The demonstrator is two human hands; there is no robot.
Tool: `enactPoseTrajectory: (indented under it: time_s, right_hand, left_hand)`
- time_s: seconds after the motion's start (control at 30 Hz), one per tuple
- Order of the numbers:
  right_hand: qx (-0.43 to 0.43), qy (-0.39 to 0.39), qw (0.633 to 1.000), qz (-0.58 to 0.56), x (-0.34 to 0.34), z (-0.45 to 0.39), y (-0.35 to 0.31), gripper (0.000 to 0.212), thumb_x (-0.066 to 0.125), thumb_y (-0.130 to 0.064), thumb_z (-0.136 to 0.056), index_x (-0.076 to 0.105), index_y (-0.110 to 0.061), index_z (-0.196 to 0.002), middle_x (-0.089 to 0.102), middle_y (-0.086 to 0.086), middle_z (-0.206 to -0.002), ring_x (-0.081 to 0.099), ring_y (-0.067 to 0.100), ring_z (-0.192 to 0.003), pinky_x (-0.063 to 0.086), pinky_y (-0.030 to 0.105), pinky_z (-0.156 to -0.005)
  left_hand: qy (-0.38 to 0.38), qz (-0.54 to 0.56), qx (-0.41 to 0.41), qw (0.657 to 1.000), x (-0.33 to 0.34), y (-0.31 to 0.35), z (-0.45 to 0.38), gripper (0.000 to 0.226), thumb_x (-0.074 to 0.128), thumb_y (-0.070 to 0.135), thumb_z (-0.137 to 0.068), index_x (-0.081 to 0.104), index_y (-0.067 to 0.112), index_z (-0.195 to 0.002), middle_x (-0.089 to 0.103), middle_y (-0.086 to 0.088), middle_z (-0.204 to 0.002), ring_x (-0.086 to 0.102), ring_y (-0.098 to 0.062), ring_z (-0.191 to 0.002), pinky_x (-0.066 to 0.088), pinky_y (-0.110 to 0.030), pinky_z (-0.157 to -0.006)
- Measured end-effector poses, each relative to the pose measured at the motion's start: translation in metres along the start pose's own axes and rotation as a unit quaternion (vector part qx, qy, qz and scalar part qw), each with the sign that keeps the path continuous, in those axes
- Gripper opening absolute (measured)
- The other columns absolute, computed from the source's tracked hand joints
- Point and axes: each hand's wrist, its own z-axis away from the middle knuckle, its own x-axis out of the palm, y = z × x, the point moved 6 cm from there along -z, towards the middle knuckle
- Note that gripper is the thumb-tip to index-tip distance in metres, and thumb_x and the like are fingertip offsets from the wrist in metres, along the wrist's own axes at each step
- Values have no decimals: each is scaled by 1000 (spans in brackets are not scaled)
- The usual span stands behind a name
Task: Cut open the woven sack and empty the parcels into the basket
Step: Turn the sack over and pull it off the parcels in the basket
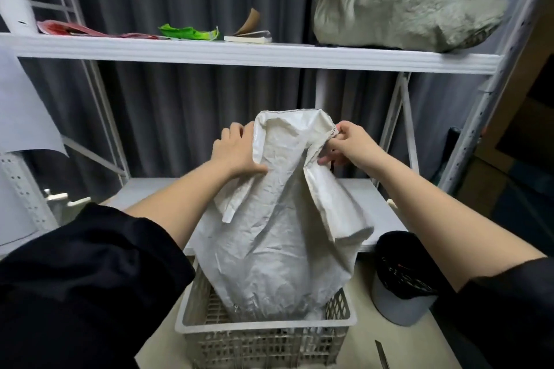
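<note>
A white woven sack [281, 236] hangs upended, its lower end down inside a white lattice plastic basket [263, 328] at the bottom centre. My left hand [235, 151] grips the sack's upper left edge, thumb on the front. My right hand [349, 146] pinches the upper right corner, where a frayed seam shows. The sack's lower part bulges; whatever is in it is hidden. Pale shapes show dimly through the basket's mesh, too unclear to name.
A white metal shelf rack [239, 54] stands behind, holding a second full sack [410, 6], a book [248, 36], green and red wrappers. A grey bin with a black liner [401, 281] sits right of the basket. A thin blade-like tool [382, 355] lies on the floor.
</note>
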Motion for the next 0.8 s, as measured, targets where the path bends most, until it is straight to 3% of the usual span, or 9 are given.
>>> enactPoseTrajectory:
  time_s: [0.17,0.27,0.37,0.43,0.5,0.53,0.63,0.7,0.8]
  right_hand:
    - [-69,1,989,128,1,-4,-2,30,73,-27,-63,48,-11,-64,44,1,-62,37,11,-57,31,26,-54]
    - [25,-44,999,17,16,-1,17,48,79,-30,-70,49,-15,-105,56,-3,-98,56,7,-82,49,25,-69]
    - [98,-138,985,-20,42,3,37,79,79,-38,-70,36,-22,-133,58,-7,-121,58,8,-108,51,28,-85]
    - [61,-153,986,-10,57,0,34,54,76,-27,-74,54,-20,-122,64,-8,-113,60,5,-103,49,22,-81]
    - [5,-77,995,60,58,-4,27,10,61,-13,-82,62,-17,-91,62,-6,-87,58,12,-85,45,24,-72]
    - [-19,-20,990,135,54,-5,24,5,53,-15,-83,56,-19,-84,57,-4,-81,54,19,-81,42,30,-69]
    - [-63,73,957,272,43,-3,18,10,38,-26,-88,43,-19,-92,56,-3,-80,52,34,-77,41,38,-65]
    - [-154,64,917,362,45,5,11,10,42,-23,-90,35,-17,-85,50,-1,-75,52,34,-73,46,41,-62]
    - [-394,88,759,512,63,18,4,20,59,0,-76,41,-10,-76,40,6,-81,48,27,-55,33,28,-35]
  left_hand:
    - [-20,86,23,996,25,6,-5,82,66,35,-77,19,21,-143,7,-8,-154,41,-35,-126,39,-46,-101]
    - [-31,179,12,983,34,11,-4,55,61,26,-82,30,18,-126,22,-3,-141,55,-27,-94,48,-37,-80]
    - [-36,222,0,974,37,14,-1,40,57,24,-83,30,19,-113,28,-1,-128,54,-27,-92,48,-39,-83]
    - [-71,251,20,965,38,16,1,34,56,32,-80,33,27,-105,32,3,-120,53,-22,-95,47,-39,-86]
    - [-79,294,51,951,31,20,2,18,51,43,-73,43,42,-88,41,8,-110,52,-22,-102,45,-42,-92]
    - [-65,324,52,942,27,17,-2,13,49,43,-69,52,46,-81,48,10,-109,52,-21,-109,42,-43,-97]
    - [-76,417,-2,906,17,4,-8,24,62,29,-68,70,27,-91,53,9,-131,46,-14,-127,33,-32,-110]
    - [-87,394,32,914,15,6,-1,27,69,15,-80,61,8,-104,45,3,-139,43,-10,-129,32,-28,-110]
    - [-111,298,48,947,25,2,12,81,81,25,-71,32,14,-134,36,2,-144,36,-14,-134,38,-35,-106]
